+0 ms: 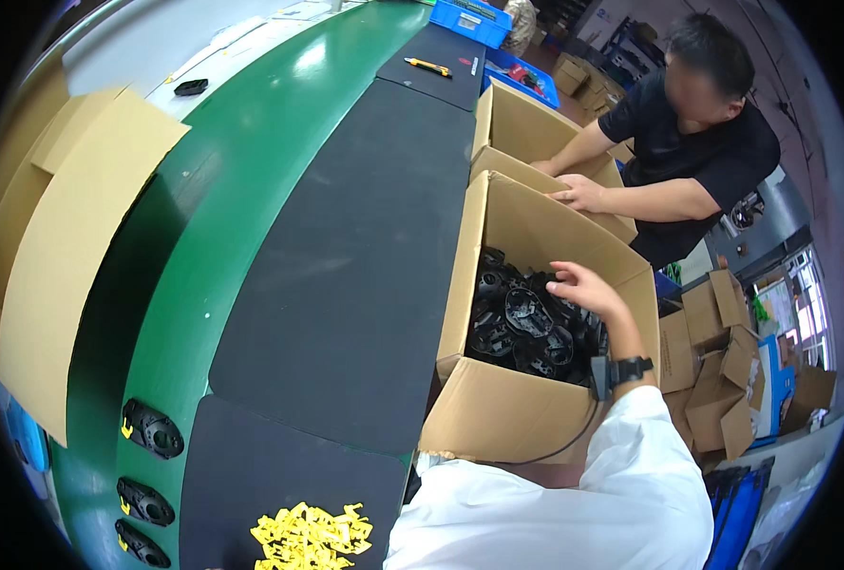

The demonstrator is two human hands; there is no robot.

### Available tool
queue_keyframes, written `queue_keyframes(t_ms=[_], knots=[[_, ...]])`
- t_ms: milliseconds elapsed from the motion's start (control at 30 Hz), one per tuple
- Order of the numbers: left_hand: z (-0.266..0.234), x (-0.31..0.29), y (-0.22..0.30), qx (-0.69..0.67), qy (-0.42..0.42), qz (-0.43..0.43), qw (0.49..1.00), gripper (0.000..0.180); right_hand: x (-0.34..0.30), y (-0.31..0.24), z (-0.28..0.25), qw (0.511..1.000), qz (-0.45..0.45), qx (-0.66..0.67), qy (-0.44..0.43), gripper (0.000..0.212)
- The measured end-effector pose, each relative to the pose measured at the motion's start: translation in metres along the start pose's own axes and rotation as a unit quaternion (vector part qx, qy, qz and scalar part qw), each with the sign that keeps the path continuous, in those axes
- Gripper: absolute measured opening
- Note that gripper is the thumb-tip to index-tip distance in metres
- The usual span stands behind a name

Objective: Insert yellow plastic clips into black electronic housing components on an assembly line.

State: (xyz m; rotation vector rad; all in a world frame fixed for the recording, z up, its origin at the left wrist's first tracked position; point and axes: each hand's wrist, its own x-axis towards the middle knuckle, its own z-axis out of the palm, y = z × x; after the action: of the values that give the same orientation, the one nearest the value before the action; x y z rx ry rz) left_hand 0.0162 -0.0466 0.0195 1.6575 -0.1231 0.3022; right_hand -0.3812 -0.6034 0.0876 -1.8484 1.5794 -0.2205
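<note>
My right hand (pixel 581 287) reaches over an open cardboard box (pixel 555 223), fingers apart with nothing between them. Beneath it lies a heap of black plastic parts (pixel 526 318) with oval openings, filling the lower part of the box. A dark band with a small device circles my right wrist. My left hand does not show. Close to my body, a pile of small yellow plastic pieces (pixel 312 537) lies on the black mat (pixel 346 247). Left of the mat, on the green surface, sit three black oval parts (pixel 154 429), each with a yellow piece at one end.
Beyond my box stands a second cardboard box (pixel 526 123), where a co-worker in black (pixel 697 152) has both hands at its edge. Blue bins (pixel 469 21) and a yellow cutter (pixel 428 67) are at the far end. Cardboard (pixel 80 237) rises at left; more boxes (pixel 721 370) stand right.
</note>
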Motion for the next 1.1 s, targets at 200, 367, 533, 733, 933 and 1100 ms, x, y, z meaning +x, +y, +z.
queue_keyframes(t_ms=[200,367,533,733,933,1100], knots=[[0.001,0.003,-0.005,0.009,0.008,0.0,1.0,0.026,0.038,0.051,0.039,0.971,-0.009,-0.194,-0.137,0.09],[0.002,-0.003,-0.001,0.035,0.009,0.001,0.999,0.027,0.051,0.03,0.061,0.931,0.009,-0.309,-0.196,0.104],[0.004,-0.002,-0.003,0.047,0.003,0.0,0.999,0.027,0.056,0.002,0.084,0.909,0.04,-0.311,-0.274,0.11],[0.0,-0.002,-0.012,0.059,-0.037,0.015,0.997,0.026,0.054,-0.028,0.104,0.913,-0.019,-0.306,-0.271,0.076],[0.001,0.0,-0.015,0.069,-0.052,0.037,0.996,0.026,0.047,-0.085,0.039,0.961,-0.12,-0.152,-0.199,0.053],[0.008,-0.002,-0.013,0.068,-0.067,0.051,0.994,0.026,0.035,-0.166,0.024,0.977,-0.215,-0.002,0.002,0.044]])
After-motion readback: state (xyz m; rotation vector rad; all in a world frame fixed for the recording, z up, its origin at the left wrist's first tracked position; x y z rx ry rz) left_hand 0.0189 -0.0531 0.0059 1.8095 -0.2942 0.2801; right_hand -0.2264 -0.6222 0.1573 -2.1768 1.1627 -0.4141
